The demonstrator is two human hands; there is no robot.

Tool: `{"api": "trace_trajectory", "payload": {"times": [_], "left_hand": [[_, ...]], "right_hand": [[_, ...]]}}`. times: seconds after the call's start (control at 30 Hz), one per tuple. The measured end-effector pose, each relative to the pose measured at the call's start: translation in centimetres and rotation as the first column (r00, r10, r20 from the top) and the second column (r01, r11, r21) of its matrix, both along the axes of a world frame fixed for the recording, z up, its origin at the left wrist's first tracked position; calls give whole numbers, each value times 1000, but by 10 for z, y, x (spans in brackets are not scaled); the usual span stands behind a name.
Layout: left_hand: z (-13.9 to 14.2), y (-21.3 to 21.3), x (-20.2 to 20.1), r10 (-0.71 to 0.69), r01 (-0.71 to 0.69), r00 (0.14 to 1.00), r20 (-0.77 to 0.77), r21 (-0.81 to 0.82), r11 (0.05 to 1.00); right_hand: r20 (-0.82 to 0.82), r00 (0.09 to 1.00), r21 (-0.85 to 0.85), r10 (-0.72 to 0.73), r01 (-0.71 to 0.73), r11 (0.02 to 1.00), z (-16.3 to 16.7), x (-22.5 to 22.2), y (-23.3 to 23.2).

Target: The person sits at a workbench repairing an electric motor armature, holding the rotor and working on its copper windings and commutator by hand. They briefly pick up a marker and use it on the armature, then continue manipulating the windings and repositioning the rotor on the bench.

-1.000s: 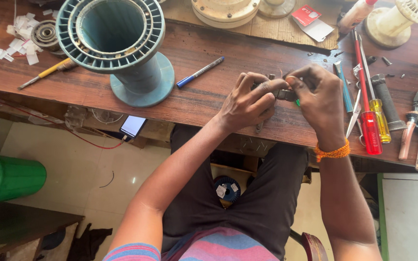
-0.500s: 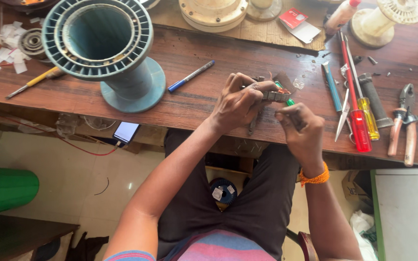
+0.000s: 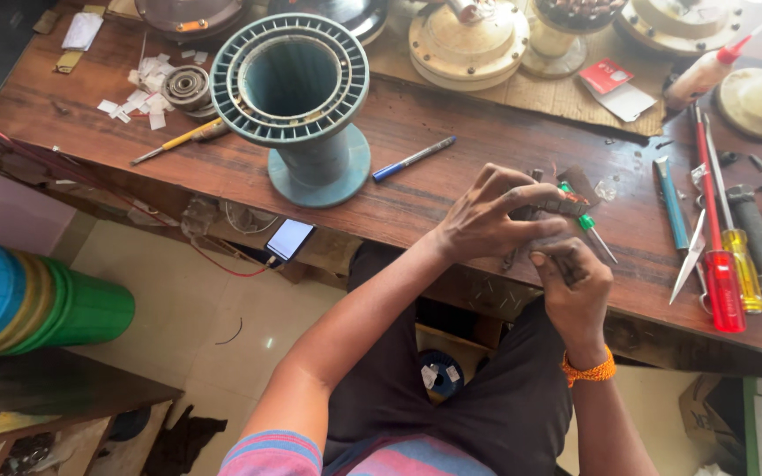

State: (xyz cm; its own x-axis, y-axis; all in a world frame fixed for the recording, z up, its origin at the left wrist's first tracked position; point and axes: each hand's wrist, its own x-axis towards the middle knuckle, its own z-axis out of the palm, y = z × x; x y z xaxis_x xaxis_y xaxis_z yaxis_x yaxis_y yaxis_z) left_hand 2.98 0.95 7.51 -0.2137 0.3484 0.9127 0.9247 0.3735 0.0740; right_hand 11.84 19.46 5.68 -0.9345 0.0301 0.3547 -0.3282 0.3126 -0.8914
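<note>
My left hand [image 3: 493, 214] pinches a small dark metal part [image 3: 565, 204] between thumb and fingers, just above the wooden workbench [image 3: 416, 189]. My right hand [image 3: 575, 291] is curled shut a little below it, at the bench's front edge, gripping something small and dark that I cannot make out. A small green-handled screwdriver [image 3: 593, 229] lies on the bench right beside the part, its tip pointing toward my right hand. An orange thread band circles my right wrist.
A big teal spool [image 3: 302, 97] stands at left of the bench, a blue pen [image 3: 412, 159] beside it. Red and yellow screwdrivers [image 3: 720, 256] and other tools lie at right. Cream motor housings [image 3: 469, 40] line the back. A lit phone [image 3: 289, 239] sits under the bench; green and blue drums [image 3: 37, 304] stand on the floor.
My right hand has dropped from the part down to the bench's front edge and closed. My left hand kept hold of the part. The view shifted slightly.
</note>
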Motion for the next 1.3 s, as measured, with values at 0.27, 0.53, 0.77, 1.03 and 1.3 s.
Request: {"api": "trace_trajectory", "payload": {"times": [0.27, 0.53, 0.77, 1.03, 1.3], "left_hand": [[-5, 1, 2, 8, -10, 998, 58, 24, 1000], [-5, 2, 4, -8, -2, 988, 153, 65, 998], [-9, 3, 2, -18, 3, 985, 173, 90, 996], [-12, 3, -3, 17, -12, 989, 145, -35, 999], [-14, 4, -7, -55, 44, 969, 239, 50, 998]], "right_hand": [[-37, 998, 95, -49, 52, 994, 36, 4, 16], [-72, 994, 257, -85, 101, 961, 91, -22, 7], [7, 1000, 182, 4, -5, 983, 100, -59, -8], [-18, 997, 220, -71, 73, 973, 86, -60, 18], [-18, 996, -34, -82, 82, 996, 66, -29, 35]]}}
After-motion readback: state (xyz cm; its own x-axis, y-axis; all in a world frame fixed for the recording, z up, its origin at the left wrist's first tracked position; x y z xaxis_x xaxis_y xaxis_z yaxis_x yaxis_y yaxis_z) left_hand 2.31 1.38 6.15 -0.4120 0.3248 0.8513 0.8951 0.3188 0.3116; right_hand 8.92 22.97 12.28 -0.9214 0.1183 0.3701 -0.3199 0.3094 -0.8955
